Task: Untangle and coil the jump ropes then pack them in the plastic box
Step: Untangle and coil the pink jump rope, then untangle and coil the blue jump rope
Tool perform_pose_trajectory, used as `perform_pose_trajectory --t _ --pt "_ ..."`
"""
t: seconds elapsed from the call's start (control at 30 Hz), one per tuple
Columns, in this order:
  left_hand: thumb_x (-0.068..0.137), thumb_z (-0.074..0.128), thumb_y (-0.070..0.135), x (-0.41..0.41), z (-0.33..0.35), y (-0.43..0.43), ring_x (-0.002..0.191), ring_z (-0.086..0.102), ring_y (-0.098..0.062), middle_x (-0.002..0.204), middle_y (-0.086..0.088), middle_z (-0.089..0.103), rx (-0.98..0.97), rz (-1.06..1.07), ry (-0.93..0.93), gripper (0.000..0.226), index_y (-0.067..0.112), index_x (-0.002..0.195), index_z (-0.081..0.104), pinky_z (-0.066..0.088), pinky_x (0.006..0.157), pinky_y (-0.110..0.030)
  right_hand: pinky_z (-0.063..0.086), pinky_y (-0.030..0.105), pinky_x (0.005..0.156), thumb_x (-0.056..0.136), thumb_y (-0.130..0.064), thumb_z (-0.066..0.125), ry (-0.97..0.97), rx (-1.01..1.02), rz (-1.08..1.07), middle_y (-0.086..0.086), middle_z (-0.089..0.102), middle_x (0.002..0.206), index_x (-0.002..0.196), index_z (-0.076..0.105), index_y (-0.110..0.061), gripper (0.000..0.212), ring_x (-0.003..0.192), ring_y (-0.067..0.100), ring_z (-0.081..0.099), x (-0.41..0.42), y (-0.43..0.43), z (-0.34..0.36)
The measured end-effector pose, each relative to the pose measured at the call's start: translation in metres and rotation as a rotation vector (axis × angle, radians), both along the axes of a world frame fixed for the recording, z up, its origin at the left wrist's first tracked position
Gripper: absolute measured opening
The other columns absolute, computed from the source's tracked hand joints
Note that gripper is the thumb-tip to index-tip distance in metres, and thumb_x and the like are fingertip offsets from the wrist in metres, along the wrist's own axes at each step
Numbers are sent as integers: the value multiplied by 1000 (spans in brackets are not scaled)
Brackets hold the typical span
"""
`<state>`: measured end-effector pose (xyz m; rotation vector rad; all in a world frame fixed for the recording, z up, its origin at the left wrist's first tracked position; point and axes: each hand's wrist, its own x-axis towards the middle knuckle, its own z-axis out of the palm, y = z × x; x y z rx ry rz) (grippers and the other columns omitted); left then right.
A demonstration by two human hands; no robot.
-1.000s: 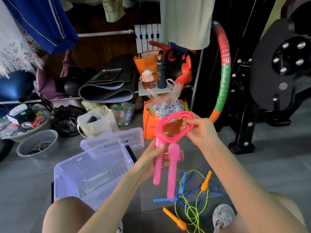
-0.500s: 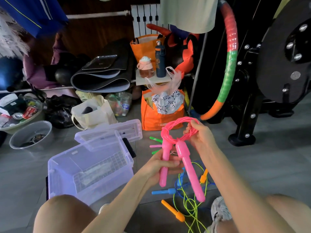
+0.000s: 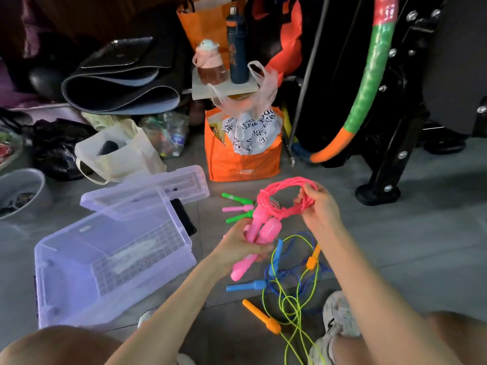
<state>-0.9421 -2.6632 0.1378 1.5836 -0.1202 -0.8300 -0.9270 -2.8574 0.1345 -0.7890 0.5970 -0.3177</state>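
Grey floor (image 3: 395,246) holds tangled ropes (image 3: 246,286) by our open plastic box (image 3: 52,272). Our left hand (image 3: 241,246) fingers grip the pink rope (image 3: 284,185) handles; right hand (image 3: 320,209) fingers pinch its coil.

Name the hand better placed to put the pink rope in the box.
The left hand grips the pink rope by its handles, nearer the plastic box; the right hand holds its loops farther away.

Hidden: midsections of pink handles (image 3: 271,229), under left hand (image 3: 243,247). Cut off: yellow-green rope (image 3: 297,312) at bottom edge, grey bowl (image 3: 31,177) at left edge. Unclear: black slab (image 3: 184,217), partly behind plastic box (image 3: 66,285).
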Motion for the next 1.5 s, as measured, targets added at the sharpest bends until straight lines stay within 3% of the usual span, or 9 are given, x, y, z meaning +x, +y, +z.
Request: perform_pose_trajectory --t 0.07,0.13,0.37,0.57,0.7,0.9,1.13,1.37,1.5 --pt "69 80 4 26 -13 8 65 63 -4 81 3 62 233 -112 -266 42 10 103 57 46 57 -15 48 22 50 89 8 47 98 -43 76 0 59 50 77 51 -9 21 44 9 55 4 -15 -16" --pt "66 82 29 55 -32 14 81 65 -17 85 3 67 484 -227 -485 42 16 101 64 47 68 -25 52 29 53 88 8 49 194 -113 173 3 63 55 80 51 -10 19 49 12 60 9 -25 -35" --pt "75 70 50 132 -120 -12 108 60 -19 111 6 68 892 -396 -634 45 36 116 59 44 80 -29 56 32 55 87 10 51 437 -208 273 13 63 80 87 58 -16 27 62 20 63 48 -48 -138" --pt "79 67 45 195 -219 -35 109 58 -24 116 -2 64 898 -517 -556 41 24 114 60 44 84 -29 56 29 50 87 8 54 583 -235 225 9 60 72 88 58 -15 23 56 18 60 101 -58 -243" --pt "78 69 44 240 -280 -36 106 59 -28 115 -2 64 879 -320 -521 52 22 122 51 45 82 -32 56 26 50 84 7 60 587 -300 178 11 59 75 88 61 -14 22 61 21 57 138 -62 -304" --pt "81 61 52 253 -360 -39 115 51 -30 124 -4 58 1059 -435 -667 59 35 134 44 43 90 -35 53 48 79 74 -2 70 642 -744 167 11 69 89 93 64 -19 26 81 28 65 161 -55 -372" --pt "73 71 44 238 -364 -36 127 37 -36 140 -12 42 1046 -375 -578 89 23 146 25 34 104 -42 43 33 82 81 -20 68 737 -1141 342 9 68 95 108 64 -12 28 92 25 62 132 -78 -332" --pt "78 63 14 178 -330 -34 100 55 -40 109 -17 63 922 -147 -745 31 11 109 65 38 84 -39 42 27 74 83 -20 67 834 -1126 662 9 72 93 92 72 -9 15 89 21 64 22 -74 -311" --pt "83 45 22 96 -337 -28 84 60 -37 88 -18 66 891 -331 -622 25 7 81 65 36 62 -32 45 28 77 85 -23 62 923 -1130 793 6 72 94 92 71 -13 15 93 23 65 -50 -39 -322"
